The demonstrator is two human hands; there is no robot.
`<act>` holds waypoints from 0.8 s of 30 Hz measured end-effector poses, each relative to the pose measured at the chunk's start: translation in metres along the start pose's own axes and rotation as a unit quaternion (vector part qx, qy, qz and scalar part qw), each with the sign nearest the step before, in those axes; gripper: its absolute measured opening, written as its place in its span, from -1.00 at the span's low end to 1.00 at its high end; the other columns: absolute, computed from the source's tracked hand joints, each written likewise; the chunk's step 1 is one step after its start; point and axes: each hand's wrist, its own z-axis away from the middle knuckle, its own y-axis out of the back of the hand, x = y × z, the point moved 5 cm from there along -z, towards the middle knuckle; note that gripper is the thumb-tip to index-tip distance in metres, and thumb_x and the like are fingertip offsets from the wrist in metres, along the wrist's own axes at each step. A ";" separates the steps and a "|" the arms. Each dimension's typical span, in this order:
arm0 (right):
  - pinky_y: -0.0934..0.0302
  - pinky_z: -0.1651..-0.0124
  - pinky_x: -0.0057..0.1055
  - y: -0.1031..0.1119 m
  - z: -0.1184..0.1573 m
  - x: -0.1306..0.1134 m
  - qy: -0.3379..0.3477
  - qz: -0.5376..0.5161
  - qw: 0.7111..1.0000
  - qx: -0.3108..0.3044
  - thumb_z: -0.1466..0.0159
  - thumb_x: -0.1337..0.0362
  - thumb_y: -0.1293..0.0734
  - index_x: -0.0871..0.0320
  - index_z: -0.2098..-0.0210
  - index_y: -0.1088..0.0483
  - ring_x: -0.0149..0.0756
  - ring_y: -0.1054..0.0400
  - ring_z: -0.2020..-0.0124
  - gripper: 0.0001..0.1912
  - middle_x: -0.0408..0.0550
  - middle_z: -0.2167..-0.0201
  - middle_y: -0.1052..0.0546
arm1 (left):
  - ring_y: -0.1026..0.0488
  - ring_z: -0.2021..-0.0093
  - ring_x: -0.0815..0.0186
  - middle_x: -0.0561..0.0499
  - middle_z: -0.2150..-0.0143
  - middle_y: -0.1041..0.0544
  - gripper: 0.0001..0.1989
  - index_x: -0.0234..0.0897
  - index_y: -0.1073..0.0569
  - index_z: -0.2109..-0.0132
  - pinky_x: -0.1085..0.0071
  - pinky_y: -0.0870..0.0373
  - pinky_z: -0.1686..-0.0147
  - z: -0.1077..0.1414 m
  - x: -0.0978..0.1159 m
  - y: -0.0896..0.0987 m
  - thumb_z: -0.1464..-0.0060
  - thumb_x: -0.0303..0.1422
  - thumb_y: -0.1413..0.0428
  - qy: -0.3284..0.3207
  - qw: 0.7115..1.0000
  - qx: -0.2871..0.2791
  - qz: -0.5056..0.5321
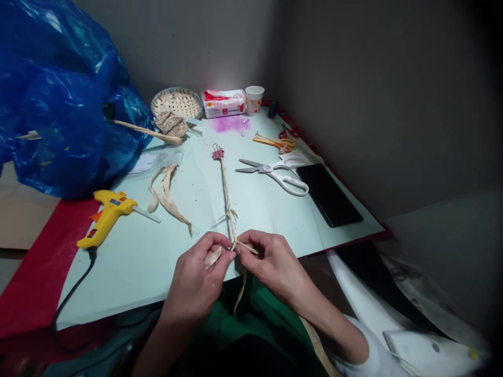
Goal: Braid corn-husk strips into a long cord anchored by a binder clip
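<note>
A thin braid of pale dried husk [226,191] runs down the table toward me, its far end clamped by a pink binder clip [218,152]. At its near end, my left hand [202,272] is closed on a husk strip [212,257], which sticks out between the fingers. My right hand [271,259] pinches another strand [248,247] beside it. One loose strand [240,293] hangs below the table's front edge. Short ends stick out sideways partway along the braid. The fingertips of both hands nearly meet at the braid.
White-handled scissors [271,168] lie open near a black phone [330,193]. A yellow glue gun [108,214] and loose husk pieces [168,193] lie left. Behind are a blue plastic bag [66,99], woven basket [177,102], tissue pack [223,103], paper cup [254,99] and red-handled scissors [288,132].
</note>
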 end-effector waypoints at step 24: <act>-0.01 0.46 -0.54 0.005 0.005 0.004 -0.035 -0.231 0.970 -0.065 -0.28 0.21 -0.31 0.23 0.35 -0.45 -0.48 -0.19 0.53 -0.80 -0.12 0.50 -0.50 | -0.43 0.31 0.27 0.01 0.36 -0.51 -0.89 -0.20 -0.52 0.31 0.42 -0.27 0.28 0.020 0.007 0.007 -0.09 -0.29 -0.14 -0.110 0.989 0.099 0.018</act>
